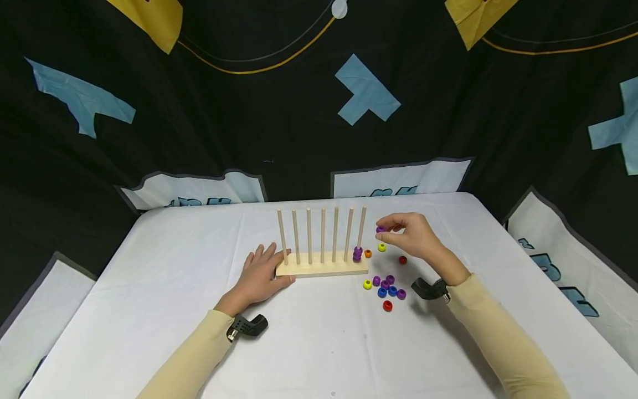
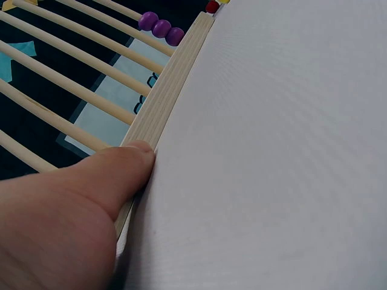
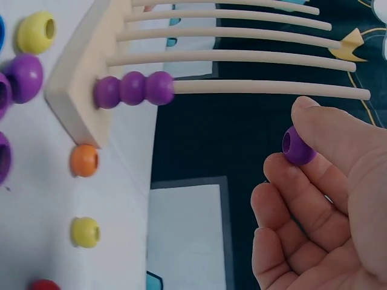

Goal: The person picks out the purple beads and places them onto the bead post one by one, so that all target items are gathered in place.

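Observation:
A wooden peg stand [image 1: 319,269] with several upright pegs stands on the table. My left hand [image 1: 260,275] grips its left end, thumb along the near edge and index finger behind; the thumb [image 2: 124,172] shows close up in the left wrist view. Three purple beads [image 3: 133,89] are stacked low on the rightmost peg. To the right of that peg, my right hand [image 1: 412,237] pinches another purple bead [image 3: 299,146] between thumb and index finger. The bead is off the peg, level with its upper half, and its hole shows in the right wrist view.
Loose purple, blue, yellow and red beads lie in a cluster [image 1: 385,285] right of the stand's front. Near the stand's right end are an orange bead [image 1: 368,253], a yellow bead [image 1: 381,247] and a dark red bead [image 1: 402,259]. A black curtain [image 1: 299,138] hangs behind the table.

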Tool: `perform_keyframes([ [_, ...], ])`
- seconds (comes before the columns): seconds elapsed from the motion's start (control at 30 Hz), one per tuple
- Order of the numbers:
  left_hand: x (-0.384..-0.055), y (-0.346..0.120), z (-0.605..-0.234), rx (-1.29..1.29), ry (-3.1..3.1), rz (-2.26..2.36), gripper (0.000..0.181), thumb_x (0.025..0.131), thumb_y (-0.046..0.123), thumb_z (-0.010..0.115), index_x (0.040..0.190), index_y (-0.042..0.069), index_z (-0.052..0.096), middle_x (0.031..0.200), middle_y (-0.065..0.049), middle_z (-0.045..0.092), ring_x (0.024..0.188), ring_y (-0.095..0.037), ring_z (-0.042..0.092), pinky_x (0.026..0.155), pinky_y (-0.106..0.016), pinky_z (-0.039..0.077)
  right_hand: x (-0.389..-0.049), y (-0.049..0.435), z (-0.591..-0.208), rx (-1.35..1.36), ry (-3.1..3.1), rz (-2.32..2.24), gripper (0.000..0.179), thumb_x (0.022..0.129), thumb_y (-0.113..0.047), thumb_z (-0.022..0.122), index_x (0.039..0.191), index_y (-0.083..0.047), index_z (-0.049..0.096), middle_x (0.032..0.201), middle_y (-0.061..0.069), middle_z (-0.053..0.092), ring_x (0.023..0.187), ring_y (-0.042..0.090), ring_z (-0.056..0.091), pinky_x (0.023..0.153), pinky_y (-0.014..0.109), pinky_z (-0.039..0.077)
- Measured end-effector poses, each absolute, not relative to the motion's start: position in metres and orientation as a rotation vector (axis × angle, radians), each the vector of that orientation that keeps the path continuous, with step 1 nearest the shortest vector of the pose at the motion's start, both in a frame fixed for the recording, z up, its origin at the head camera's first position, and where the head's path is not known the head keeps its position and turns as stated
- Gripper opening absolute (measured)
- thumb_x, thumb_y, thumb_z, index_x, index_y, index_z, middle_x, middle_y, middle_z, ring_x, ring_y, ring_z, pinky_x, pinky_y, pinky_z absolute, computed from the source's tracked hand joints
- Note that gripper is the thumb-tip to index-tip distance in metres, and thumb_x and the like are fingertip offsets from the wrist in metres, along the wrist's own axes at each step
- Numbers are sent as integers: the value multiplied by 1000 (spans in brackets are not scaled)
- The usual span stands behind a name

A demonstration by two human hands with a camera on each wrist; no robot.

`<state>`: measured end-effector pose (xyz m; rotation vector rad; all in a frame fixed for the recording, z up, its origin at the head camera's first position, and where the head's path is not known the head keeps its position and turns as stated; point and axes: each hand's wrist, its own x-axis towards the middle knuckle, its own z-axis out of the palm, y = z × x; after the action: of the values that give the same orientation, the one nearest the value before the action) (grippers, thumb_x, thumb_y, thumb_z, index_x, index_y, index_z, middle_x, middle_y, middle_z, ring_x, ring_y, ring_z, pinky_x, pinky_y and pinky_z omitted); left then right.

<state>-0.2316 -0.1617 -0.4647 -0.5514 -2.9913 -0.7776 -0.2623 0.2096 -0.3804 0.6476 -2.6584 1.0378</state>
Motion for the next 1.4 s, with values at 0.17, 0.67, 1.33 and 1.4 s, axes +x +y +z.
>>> perform_keyframes([
  [0.17, -231, -162, -465, -553, -2996, -783, 69, 94, 39, 66, 153, 8, 46, 163, -33, 28, 152, -58, 13, 120, -73, 10, -264, 209, -369, 670, -2626, 1021, 25, 87, -11, 79, 108, 2, 76, 98, 15, 78, 90, 28, 70, 87, 48, 58],
  [0.67, -232, -162, -467, -552, -2994, -789, 69, 94, 39, 66, 153, 8, 47, 162, -33, 28, 153, -58, 13, 120, -73, 11, -268, 196, -326, 751, -2601, 945, 29, 88, -14, 80, 112, 2, 76, 102, 16, 78, 93, 30, 69, 86, 45, 58],
  [1.33, -233, -162, -466, -548, -3005, -774, 69, 94, 39, 67, 153, 9, 47, 163, -32, 27, 153, -58, 13, 120, -73, 11, -272, 179, -309, 873, -2572, 935, 27, 87, -11, 81, 111, 1, 76, 102, 16, 78, 92, 28, 70, 88, 46, 59],
  [1.4, -233, -162, -466, -547, -3006, -770, 69, 94, 39, 67, 153, 9, 47, 163, -32, 27, 153, -58, 13, 120, -73, 11, -272, 179, -309, 877, -2575, 928, 27, 87, -11, 81, 111, 1, 76, 102, 16, 78, 92, 28, 70, 88, 46, 59],
])
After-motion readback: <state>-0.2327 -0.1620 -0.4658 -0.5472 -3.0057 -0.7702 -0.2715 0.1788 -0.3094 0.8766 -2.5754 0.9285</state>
